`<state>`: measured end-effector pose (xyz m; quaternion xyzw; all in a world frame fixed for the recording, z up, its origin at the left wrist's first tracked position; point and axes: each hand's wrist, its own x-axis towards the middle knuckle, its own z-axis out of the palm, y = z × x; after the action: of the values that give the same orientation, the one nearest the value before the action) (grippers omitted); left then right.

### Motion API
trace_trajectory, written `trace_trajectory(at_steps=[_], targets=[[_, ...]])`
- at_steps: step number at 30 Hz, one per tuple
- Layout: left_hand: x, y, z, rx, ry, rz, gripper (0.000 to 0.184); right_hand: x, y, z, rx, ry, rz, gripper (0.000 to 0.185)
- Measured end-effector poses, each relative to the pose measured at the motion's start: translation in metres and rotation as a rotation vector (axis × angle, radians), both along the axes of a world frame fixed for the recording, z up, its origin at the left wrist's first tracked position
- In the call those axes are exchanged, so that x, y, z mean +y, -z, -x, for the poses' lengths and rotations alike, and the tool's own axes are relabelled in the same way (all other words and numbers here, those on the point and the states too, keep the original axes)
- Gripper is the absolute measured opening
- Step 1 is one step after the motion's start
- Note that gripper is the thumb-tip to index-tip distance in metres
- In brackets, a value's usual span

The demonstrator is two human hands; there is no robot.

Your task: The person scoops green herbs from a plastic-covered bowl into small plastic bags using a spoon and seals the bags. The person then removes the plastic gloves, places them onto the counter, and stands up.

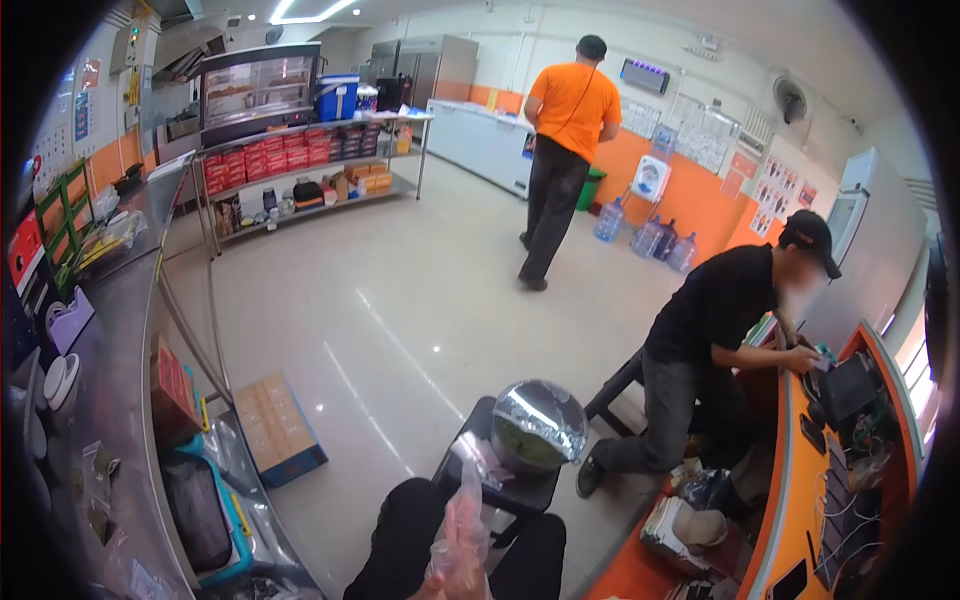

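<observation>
My right hand is inside a clear plastic glove, its fingers pointing up and away from me; the loose film reaches past the fingertips. Low at its left side is my left hand, mostly cut off by the frame's bottom edge, with its fingers gripping the glove near the wrist. Just beyond the hands, a round metal bowl holds some green stuff and rests on a dark stool. Some crumpled clear plastic lies beside the bowl on the stool.
A steel counter runs along my left, with a cardboard box on the floor. To the right, a person in black leans over an orange desk. Another person in orange stands farther off, near water bottles.
</observation>
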<state>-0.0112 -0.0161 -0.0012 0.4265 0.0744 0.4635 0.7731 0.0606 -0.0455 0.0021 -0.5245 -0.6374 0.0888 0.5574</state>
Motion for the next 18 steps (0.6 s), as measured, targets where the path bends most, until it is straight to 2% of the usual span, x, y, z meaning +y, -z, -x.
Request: trace_trajectory(at_steps=[3, 4, 7, 10, 13, 15, 17, 18], targets=[[-0.002, -0.003, 0.007, -0.051, -0.004, 0.030, 0.105, 0.009, 0.028, 0.018, 0.528, -0.163, -0.076, 0.063], [-0.001, -0.005, 0.008, -0.057, -0.008, 0.030, 0.105, 0.005, 0.030, 0.017, 0.689, -0.256, 0.016, 0.063], [-0.002, -0.003, 0.014, 0.034, 0.028, 0.064, 0.108, 0.003, 0.014, 0.015, 0.356, -0.105, 0.024, 0.061], [-0.004, 0.001, 0.019, 0.009, 0.030, 0.033, 0.102, -0.001, 0.016, 0.022, 0.463, -0.133, 0.040, 0.061], [0.004, -0.004, 0.026, 0.069, 0.042, 0.055, 0.092, 0.001, 0.003, 0.025, 0.274, -0.058, 0.085, 0.061], [0.003, -0.009, 0.029, 0.059, 0.075, 0.148, 0.084, 0.002, 0.000, 0.034, 0.413, -0.013, 0.172, 0.062], [0.005, -0.010, 0.030, 0.030, 0.061, 0.205, 0.078, -0.001, 0.007, 0.036, 0.333, 0.012, 0.180, 0.061], [0.008, -0.006, 0.028, 0.005, 0.032, 0.218, 0.076, -0.005, 0.020, 0.035, 0.184, 0.016, 0.145, 0.060]])
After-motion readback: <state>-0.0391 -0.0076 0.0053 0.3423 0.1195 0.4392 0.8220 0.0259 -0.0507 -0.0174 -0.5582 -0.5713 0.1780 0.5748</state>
